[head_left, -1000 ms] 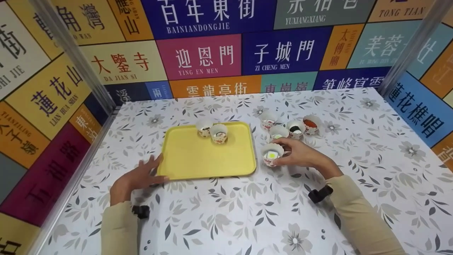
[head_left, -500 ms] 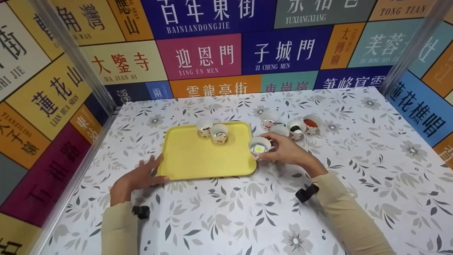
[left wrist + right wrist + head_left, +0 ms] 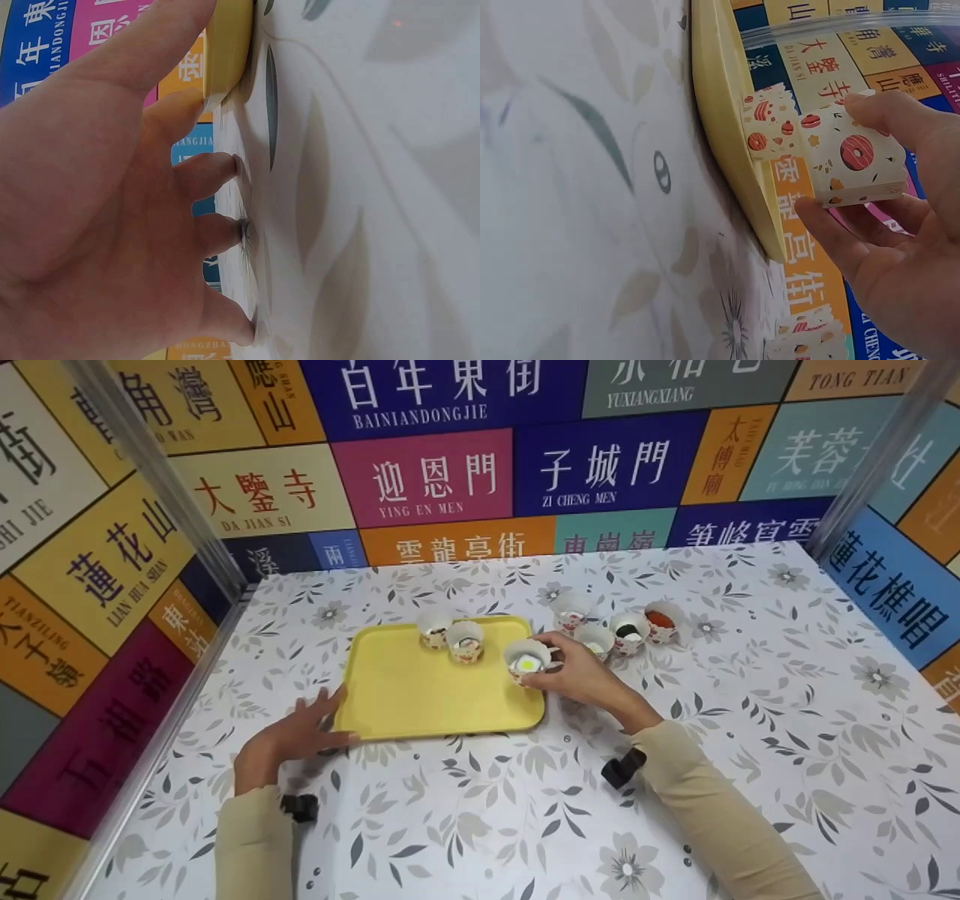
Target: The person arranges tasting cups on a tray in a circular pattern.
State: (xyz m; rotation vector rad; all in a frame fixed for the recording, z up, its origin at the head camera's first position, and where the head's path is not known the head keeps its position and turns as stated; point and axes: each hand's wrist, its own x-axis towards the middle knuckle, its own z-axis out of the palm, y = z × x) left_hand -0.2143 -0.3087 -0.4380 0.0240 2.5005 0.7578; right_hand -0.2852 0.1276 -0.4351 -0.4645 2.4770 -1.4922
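My right hand (image 3: 581,671) pinches a paper baking cup (image 3: 517,669) between thumb and fingers, over the right side of a yellow tray (image 3: 420,701). The cup holds a white piece with a yellow centre; in the right wrist view the cup's wall (image 3: 855,154) shows a pink doughnut print. Two other paper cups (image 3: 466,643) stand side by side at the tray's back. My left hand (image 3: 296,731) lies at the tray's left edge with fingers spread. In the left wrist view thumb and forefinger meet the tray's rim (image 3: 229,56), while other fingertips (image 3: 245,330) rest on the table.
Right of the tray, several filled paper cups cluster: one with orange-red filling (image 3: 661,624), one with a black and white filling (image 3: 628,634). The table has a leaf-patterned cover (image 3: 480,817). A colourful sign-printed wall (image 3: 427,480) closes off the back.
My right hand has carried the paper cup from the table right of the tray, leftward and slightly back, over the tray. The left hand has stayed in place.
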